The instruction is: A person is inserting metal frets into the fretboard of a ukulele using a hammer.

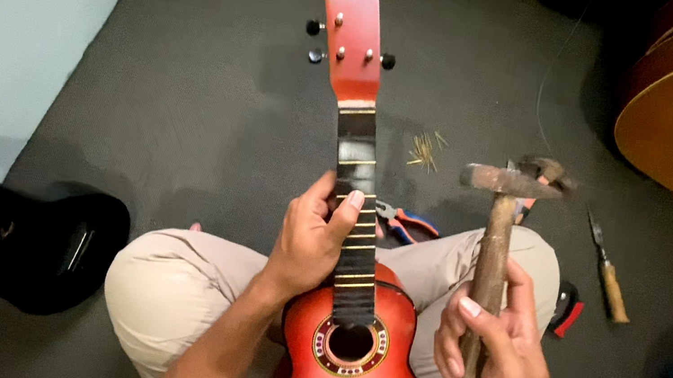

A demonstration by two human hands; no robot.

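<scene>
Guitar: our small red guitar (355, 347) lies glossy across our lap, black neck pointing away.
Left hand: our left hand (312, 240) wraps fingers around the fretted neck.
Right hand: our right hand (499, 362) grips fingers closed on the hammer (490, 269), rough wooden handle, rusty metal head.
Floor: brass pins (425, 150), pliers (408, 223).

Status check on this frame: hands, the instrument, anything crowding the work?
Left hand grips the small red guitar at its neck. Right hand holds a hammer, head raised beside the fretboard. Pliers and loose frets on floor, clear of the neck.
</scene>
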